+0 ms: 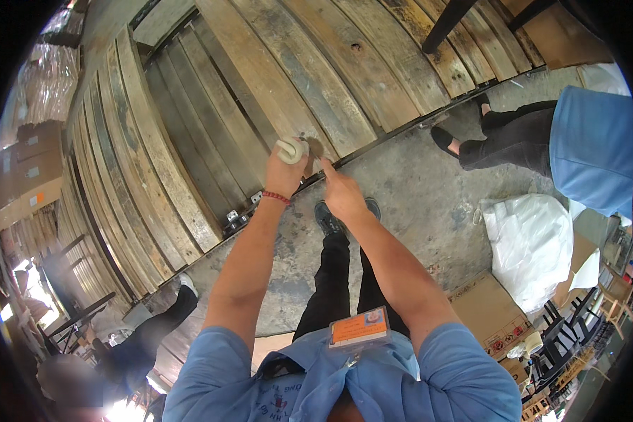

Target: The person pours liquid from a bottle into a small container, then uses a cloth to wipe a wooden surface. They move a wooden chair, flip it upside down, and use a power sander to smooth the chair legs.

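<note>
My left hand [284,176], with a red bracelet at the wrist, is closed round a cream ring-shaped roll of tape [292,150] at the front edge of the slatted wooden platform [309,84]. Just to its right, my right hand [344,195] has its fingers curled, with the index finger and thumb toward the roll. Whatever lies between those fingertips is too small to make out. A brownish patch [316,146] shows between the two hands, over the plank end.
Left of my hands the platform has a recessed slatted section [204,105] with metal brackets [236,215] at its edge. Dark legs [449,24] stand on the planks. A person in blue [594,151] is at right, another at lower left. White plastic [531,246] and cardboard [491,309] lie right.
</note>
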Motion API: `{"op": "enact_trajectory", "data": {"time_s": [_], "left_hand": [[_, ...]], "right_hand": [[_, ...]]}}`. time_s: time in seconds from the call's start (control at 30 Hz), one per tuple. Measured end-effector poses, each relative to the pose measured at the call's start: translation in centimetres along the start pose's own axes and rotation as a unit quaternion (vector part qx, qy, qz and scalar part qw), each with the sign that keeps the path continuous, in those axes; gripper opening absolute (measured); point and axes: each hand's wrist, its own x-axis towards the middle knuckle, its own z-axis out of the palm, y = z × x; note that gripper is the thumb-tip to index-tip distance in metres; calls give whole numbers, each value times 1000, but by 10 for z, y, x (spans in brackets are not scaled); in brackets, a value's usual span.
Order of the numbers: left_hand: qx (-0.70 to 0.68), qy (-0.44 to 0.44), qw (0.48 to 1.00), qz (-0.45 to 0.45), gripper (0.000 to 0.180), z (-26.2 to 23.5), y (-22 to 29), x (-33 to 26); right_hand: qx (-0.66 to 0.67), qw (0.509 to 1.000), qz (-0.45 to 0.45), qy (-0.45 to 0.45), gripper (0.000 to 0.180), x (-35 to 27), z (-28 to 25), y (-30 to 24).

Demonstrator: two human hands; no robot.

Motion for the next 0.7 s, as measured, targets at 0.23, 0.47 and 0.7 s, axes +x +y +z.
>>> {"op": "enact_trajectory", "data": {"time_s": [0.23, 0.47, 0.7], "left_hand": [[7, -33, 999, 23, 29, -9, -3, -2], [3, -58, 998, 29, 33, -12, 6, -2], [-5, -12, 1000, 4, 35, -4, 10, -4]], "right_hand": [[97, 994, -4, 52, 50, -32, -3, 11], [9, 999, -9, 37, 52, -1, -11, -5], [-20, 1000, -18, 12, 53, 9, -10, -5]]}}
